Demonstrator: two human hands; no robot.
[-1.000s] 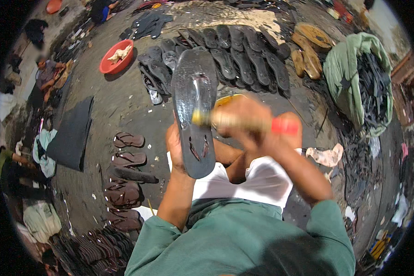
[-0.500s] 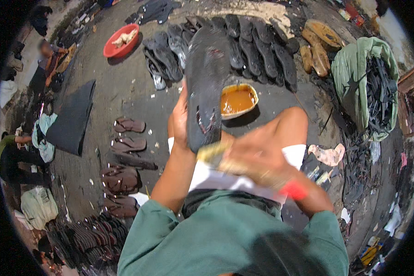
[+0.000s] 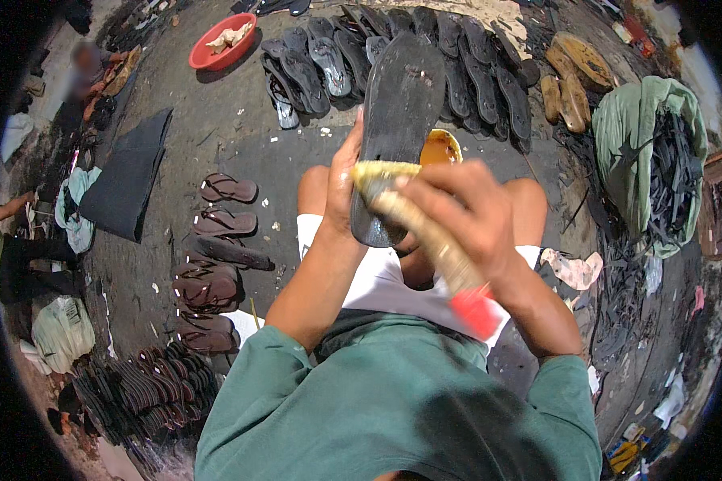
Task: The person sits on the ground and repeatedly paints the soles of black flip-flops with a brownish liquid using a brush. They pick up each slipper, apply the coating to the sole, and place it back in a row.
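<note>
a black mat (image 3: 124, 180) lies on the ground at the left, with brown sandals (image 3: 217, 248) in a column just right of it and stacked soles (image 3: 144, 393) below. a red basin (image 3: 223, 42) sits near the ground's upper left edge. the left hand (image 3: 342, 188) is clamped on the left side of a black sole (image 3: 397, 120), held upright over the person's knees. the right hand (image 3: 457, 212) is closed around a brush (image 3: 425, 232) with a red handle end, its yellow bristles touching the sole's lower part. a bowl (image 3: 443, 148) of orange-brown liquid shows just right of the sole. a row of dark soles (image 3: 473, 72) lies behind, and a green sack (image 3: 630, 136) of black straps sits at the right.
</note>
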